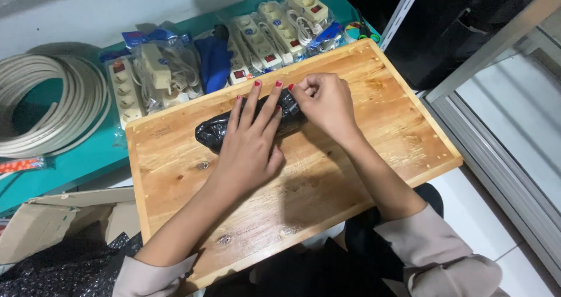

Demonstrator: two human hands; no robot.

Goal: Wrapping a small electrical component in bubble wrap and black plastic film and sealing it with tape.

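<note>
A long bundle wrapped in shiny black plastic [213, 132] lies across a wooden board [327, 180] on my lap. My left hand [251, 136] lies flat on top of the bundle, fingers spread, pressing it down. At the bundle's right end my right hand [324, 101] pinches the black wrap with its fingertips. What is inside the wrap is hidden.
Several white power strips in clear bags [274, 28] lie on a teal shelf [76, 157] beyond the board, with a blue item [213, 60] among them. A coil of white cable [47, 107] sits at left. An open cardboard box [52, 221] is at lower left, a metal frame [497, 46] at right.
</note>
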